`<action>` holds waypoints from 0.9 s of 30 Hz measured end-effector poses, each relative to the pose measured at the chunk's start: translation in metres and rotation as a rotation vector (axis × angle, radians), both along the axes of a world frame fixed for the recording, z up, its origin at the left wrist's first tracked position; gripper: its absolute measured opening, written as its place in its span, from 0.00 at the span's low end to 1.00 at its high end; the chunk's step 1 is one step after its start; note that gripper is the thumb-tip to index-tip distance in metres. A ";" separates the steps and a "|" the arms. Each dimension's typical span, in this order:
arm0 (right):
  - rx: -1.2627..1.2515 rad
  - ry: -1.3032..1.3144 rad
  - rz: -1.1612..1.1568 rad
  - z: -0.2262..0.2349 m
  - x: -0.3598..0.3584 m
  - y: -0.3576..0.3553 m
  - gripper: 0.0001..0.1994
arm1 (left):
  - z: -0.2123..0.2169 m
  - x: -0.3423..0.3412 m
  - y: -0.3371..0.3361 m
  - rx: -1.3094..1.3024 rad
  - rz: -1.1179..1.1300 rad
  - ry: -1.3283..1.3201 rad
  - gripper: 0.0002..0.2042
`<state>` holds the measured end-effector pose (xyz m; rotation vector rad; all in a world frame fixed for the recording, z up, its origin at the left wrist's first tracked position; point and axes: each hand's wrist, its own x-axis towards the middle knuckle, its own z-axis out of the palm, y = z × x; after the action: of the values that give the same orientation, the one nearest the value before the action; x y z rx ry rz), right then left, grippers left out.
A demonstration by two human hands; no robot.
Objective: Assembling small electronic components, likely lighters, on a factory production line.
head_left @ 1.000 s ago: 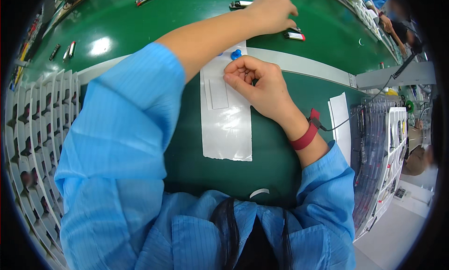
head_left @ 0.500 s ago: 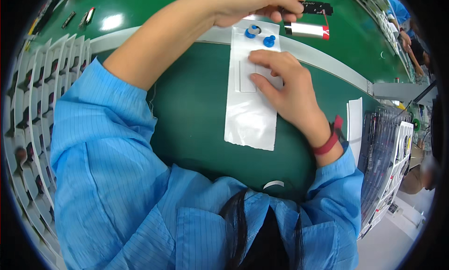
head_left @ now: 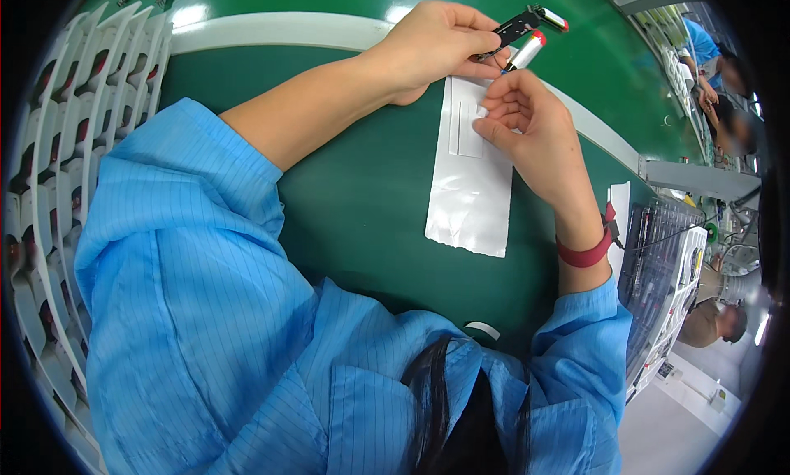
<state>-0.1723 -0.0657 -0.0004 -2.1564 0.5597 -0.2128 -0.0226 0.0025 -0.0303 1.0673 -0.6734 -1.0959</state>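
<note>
My left hand reaches across the green table and grips a small black flat part with a silver cylinder tipped red hanging beside it. My right hand sits just below that part, fingers curled and pinched together over the top of a white paper sheet that lies on the green mat. Whether the right fingers pinch something small I cannot tell. A red band circles my right wrist. Both arms wear blue sleeves.
White slotted trays holding several small parts stand along the left. A dark tray of parts sits at the right by a white slip. A white strip crosses the table. Other people work at the far right.
My left hand has drawn back toward me with the black part and cylinder in it. My right hand has lifted from the sheet to meet it. The blue pieces are out of sight.
</note>
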 end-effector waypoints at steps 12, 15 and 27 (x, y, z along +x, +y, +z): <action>0.390 -0.580 -0.006 0.056 -0.049 0.020 0.10 | 0.010 0.000 -0.001 0.082 -0.127 -0.210 0.17; 0.664 -0.565 -0.221 0.031 -0.020 -0.038 0.11 | 0.010 -0.004 0.001 0.059 -0.189 -0.076 0.16; 0.572 -0.589 -0.238 -0.013 -0.017 -0.045 0.08 | 0.005 -0.005 0.002 0.079 -0.234 0.103 0.15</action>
<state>-0.1895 -0.1108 -0.0134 -1.3794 0.4561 -0.7000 -0.0279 0.0046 -0.0257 1.0090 -0.6893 -1.3803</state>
